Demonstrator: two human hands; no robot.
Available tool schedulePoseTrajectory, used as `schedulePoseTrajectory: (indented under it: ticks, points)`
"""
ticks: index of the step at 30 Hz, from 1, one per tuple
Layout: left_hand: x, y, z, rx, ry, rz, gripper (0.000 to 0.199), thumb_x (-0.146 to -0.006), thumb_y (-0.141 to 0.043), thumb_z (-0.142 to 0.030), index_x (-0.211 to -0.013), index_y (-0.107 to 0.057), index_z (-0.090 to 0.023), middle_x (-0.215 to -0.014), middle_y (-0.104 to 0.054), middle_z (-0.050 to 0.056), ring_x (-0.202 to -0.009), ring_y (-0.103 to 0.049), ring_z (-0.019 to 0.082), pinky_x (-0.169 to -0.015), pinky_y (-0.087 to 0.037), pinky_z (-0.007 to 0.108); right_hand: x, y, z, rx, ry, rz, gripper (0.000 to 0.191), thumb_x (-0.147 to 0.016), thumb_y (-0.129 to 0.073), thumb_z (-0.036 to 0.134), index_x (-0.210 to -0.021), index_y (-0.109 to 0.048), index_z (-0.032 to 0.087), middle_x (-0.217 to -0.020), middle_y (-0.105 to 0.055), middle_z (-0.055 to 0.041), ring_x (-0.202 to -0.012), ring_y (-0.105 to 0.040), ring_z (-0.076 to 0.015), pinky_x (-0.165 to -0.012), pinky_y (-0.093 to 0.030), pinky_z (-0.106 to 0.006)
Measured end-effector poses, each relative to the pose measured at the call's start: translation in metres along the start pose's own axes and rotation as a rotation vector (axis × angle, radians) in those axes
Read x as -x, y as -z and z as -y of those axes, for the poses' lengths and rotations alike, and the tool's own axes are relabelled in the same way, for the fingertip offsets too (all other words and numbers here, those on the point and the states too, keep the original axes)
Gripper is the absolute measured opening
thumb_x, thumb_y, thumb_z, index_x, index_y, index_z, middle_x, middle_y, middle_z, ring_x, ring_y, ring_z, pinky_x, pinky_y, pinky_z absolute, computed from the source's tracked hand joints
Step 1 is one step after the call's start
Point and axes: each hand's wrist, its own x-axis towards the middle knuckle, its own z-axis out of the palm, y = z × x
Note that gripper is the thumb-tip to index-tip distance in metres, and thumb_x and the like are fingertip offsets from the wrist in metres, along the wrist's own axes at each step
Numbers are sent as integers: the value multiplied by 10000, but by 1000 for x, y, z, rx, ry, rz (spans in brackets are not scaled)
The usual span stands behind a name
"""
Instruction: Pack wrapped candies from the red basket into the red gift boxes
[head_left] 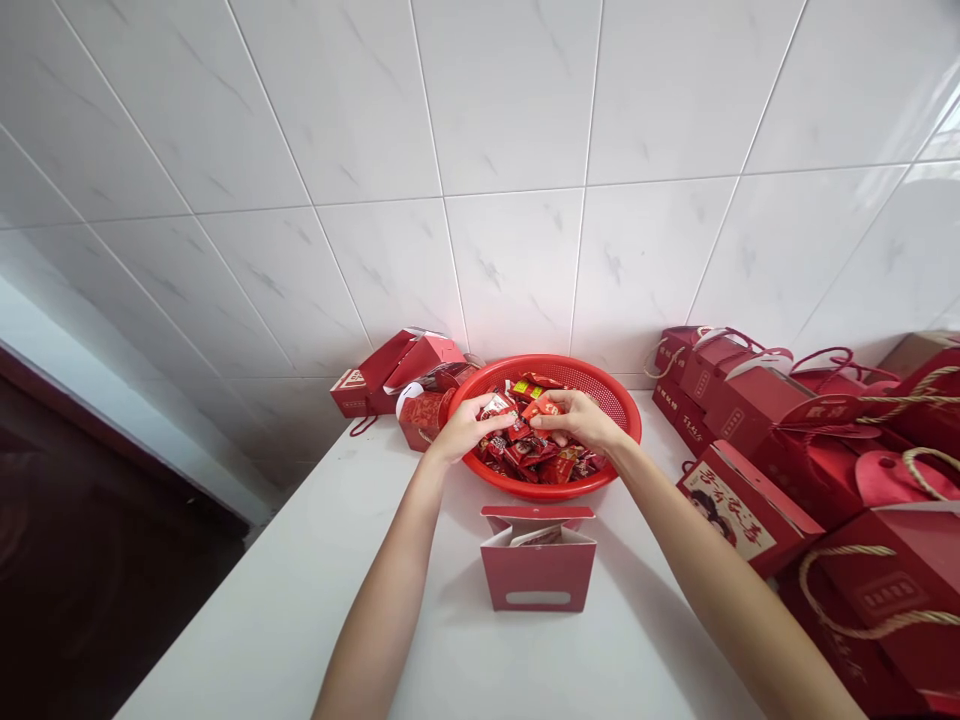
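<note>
Packets point(525, 452) lay heaped in a red basket point(544, 491) beneath both hands. Over my remote feed, I saw the left hand point(461, 432) pinching a white-and-red packet point(497, 406), the right hand point(583, 420) a red packet point(540, 408). An open box point(538, 572) stood nearer the camera than the hands; stacked boxes point(750, 410) crowded to their right.

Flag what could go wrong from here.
The red-and-white packet in the left hand or the red packet in the right hand could slip into the red colander. The open-topped box stands between the forearms, which might knock it. The gift boxes beside the right forearm lie unevenly and might slide if bumped.
</note>
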Motion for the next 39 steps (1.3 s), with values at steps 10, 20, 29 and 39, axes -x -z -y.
schedulePoseTrajectory:
  ticks: [10, 20, 29, 39]
  points:
    - [2, 1, 2, -36, -26, 47, 352, -710, -811, -423, -906, -705, -151, -889, -710, 18, -868, -639, 182, -837, -491, 302, 10, -10, 4, 102, -89, 68, 435, -660, -838, 436, -879, -599, 147, -634, -646, 12, -515, -593, -101, -480, -430, -196]
    - [10, -12, -14, 44, -25, 62, 388, -649, -848, -408, -893, -698, -147, -800, -677, 4, -752, -608, 160, -761, -492, 289, 25, -5, 20, 71, 7, 115, 441, -712, -795, 453, -988, -601, 169, -638, -649, 20, -571, -631, -141, -613, -514, -269]
    - [14, -9, -26, -16, -36, -51, 389, -622, -838, -425, -840, -666, -152, -713, -578, -32, -650, -496, 118, -689, -449, 265, 24, 31, 7, 667, 40, -353, 293, -711, -730, 216, -994, -671, 171, -1006, -719, -83, -938, -662, -219, -793, -496, -301]
    - [20, -4, -32, -18, -54, -95, 416, -666, -820, -432, -939, -699, -142, -803, -633, 4, -719, -547, 141, -689, -455, 261, 10, 0, -5, 1036, -123, -102, 213, -790, -732, 352, -843, -652, 162, -824, -700, -71, -766, -624, -189, -613, -377, -244]
